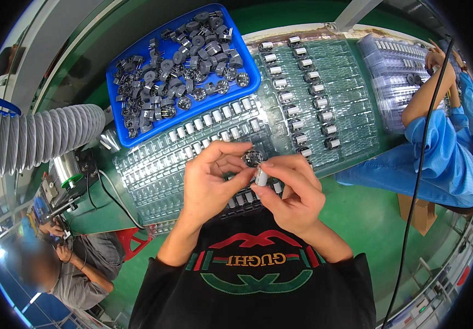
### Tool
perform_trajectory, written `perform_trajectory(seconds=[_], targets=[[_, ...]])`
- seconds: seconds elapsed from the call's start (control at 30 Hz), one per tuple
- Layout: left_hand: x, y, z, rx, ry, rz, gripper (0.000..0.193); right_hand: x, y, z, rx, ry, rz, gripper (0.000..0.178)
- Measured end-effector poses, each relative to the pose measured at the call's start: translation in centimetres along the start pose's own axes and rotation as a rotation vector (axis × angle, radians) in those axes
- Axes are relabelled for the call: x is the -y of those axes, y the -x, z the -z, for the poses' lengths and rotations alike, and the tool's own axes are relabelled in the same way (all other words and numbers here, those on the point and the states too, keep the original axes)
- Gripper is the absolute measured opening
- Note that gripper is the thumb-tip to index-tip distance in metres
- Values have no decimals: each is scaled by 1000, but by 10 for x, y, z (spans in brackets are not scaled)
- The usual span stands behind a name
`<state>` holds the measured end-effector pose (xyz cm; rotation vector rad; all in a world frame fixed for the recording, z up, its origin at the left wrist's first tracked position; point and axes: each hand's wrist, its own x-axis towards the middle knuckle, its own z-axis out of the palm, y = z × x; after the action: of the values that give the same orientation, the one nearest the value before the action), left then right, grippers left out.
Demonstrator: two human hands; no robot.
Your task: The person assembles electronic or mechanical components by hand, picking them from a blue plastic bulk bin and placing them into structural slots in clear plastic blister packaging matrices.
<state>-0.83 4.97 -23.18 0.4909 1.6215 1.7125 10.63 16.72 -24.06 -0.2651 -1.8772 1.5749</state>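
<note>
- My left grip [210, 178] is clamped on a round dark part [253, 158], which sits at the tips of my thumb and forefinger, on the grip's right.
- My right grip [297, 192] is pinched on a white cylinder [261, 176], which stands tilted between thumb and forefinger, on the grip's left.
- The cylinder is just nearer to me than the round part; I cannot tell whether they touch.
- Beyond my grips, on the counter [102, 211], lie clear trays [352, 88] with rows of cylinders.
- Far left, a blue bin [250, 63] holds heaped dark parts.
</note>
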Motion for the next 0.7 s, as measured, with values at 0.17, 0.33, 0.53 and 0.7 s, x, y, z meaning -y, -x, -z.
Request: perform_trajectory(seconds=[0.17,0.33,0.53,0.7], targets=[[-7,7,6,55,342,0,32,2,-3,-3,-43,-18,52,37],[4,7,16,122,589,-79,29,7,-7,-6,-36,-33,108,37],[-4,10,17,232,557,-113,31,21,-11,-3,19,-8,211,37],[0,11,17,343,674,-231,32,36,-10,-4,-21,-40,195,38]])
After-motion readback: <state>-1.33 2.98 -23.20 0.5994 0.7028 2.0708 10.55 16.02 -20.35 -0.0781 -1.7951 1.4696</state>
